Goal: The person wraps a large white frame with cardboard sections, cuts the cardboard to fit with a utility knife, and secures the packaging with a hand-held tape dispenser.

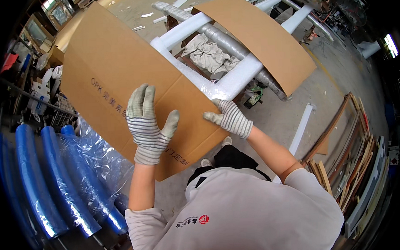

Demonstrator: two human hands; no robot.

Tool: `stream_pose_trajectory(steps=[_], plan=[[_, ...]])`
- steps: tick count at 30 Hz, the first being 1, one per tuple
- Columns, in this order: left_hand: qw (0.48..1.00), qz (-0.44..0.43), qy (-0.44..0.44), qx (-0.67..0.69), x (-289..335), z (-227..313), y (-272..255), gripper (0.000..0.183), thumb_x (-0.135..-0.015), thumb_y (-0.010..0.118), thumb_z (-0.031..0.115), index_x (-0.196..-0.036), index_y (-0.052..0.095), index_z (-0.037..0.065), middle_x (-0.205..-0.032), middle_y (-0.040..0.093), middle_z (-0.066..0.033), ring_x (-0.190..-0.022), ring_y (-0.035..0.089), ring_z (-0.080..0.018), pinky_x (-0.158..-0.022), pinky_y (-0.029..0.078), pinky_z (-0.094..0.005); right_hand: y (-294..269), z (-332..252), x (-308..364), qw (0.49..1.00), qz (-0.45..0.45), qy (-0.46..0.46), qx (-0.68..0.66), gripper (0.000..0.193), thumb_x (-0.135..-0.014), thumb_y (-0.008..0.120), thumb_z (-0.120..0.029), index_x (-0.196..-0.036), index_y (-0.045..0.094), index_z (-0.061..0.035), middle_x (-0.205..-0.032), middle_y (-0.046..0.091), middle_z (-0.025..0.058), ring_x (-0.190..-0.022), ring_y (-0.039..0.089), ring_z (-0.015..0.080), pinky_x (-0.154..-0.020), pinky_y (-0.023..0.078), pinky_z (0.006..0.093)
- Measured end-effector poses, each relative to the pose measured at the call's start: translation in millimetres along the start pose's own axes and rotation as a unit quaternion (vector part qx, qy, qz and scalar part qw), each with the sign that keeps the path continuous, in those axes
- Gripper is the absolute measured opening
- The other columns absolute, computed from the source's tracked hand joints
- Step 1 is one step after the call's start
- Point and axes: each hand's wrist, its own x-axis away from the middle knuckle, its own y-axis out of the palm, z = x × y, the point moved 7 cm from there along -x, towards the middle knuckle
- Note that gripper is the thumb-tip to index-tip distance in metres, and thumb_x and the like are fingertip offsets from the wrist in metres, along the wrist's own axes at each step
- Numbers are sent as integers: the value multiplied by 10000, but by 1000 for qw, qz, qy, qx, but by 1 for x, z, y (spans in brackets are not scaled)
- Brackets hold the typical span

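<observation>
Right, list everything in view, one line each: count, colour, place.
printed flat cardboard sheet: one, brown, left of centre
plain curved cardboard sheet: one, brown, upper right of centre
foam-wrapped bars: several, white, upper centre
long film-wrapped bars: at least two, silvery, upper centre and upper right
crumpled cloth: one, off-white, between the bars
long plastic-wrapped rolls: at least four, blue, lower left
crumpled plastic film: uncounted, clear, beside the rolls
straight strip: one, white, floor at right
thin wooden strips: many, brown and tan, right
mixed clutter: too dense to count, various colours, far left
short-sleeved shirt: one, pale, bottom centre
left hand: one, striped white-grey glove, over the printed sheet
right hand: one, matching glove, at that sheet's right edge
</observation>
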Motion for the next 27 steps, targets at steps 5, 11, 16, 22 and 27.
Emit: stream_pose_trajectory(steps=[5, 11, 16, 22, 27], plan=[[906, -210, -367, 2, 124, -115, 133, 977, -716, 676, 533, -1365, 257, -65, -1366, 316, -305, -1267, 333, -406, -1067, 267, -448, -51, 53, -32, 993, 56, 49, 94, 405, -813, 656, -251, -1046, 577, 70, -879, 653, 213, -810, 637, 266, -749, 499, 351], [678, -285, -595, 323, 124, -98, 277, 1083, -639, 686, 659, -1300, 309, -111, -1288, 443, -250, -1163, 485, -333, -980, 400, -355, -117, 147, -68, 984, 20, 153, 84, 483, -811, 675, -298, -1096, 565, 76, -940, 653, 214, -854, 631, 271, -777, 495, 343], [435, -151, -741, 488, 148, -121, 355, 941, -623, 760, 564, -1249, 416, -48, -1168, 558, -169, -1053, 561, -255, -873, 476, -350, -111, 196, -84, 955, 42, 204, 212, 677, -814, 597, -509, -1130, 556, 89, -1014, 629, 263, -952, 619, 339, -838, 479, 388], [433, -161, -712, 529, 140, -121, 343, 882, -665, 714, 572, -1342, 389, 109, -1309, 472, -122, -1167, 474, -296, -931, 410, -510, -117, 163, -71, 897, -19, 267, 352, 690, -820, 458, -638, -1017, 612, 5, -841, 650, 228, -806, 642, 353, -728, 499, 424], [392, -154, -647, 636, 81, -214, 353, 802, -679, 686, 595, -1285, 456, 122, -1237, 538, -78, -1130, 519, -280, -910, 455, -504, -124, 159, -72, 887, -39, 275, 370, 663, -825, 383, -670, -916, 622, -58, -707, 632, 185, -718, 638, 339, -659, 489, 429]])
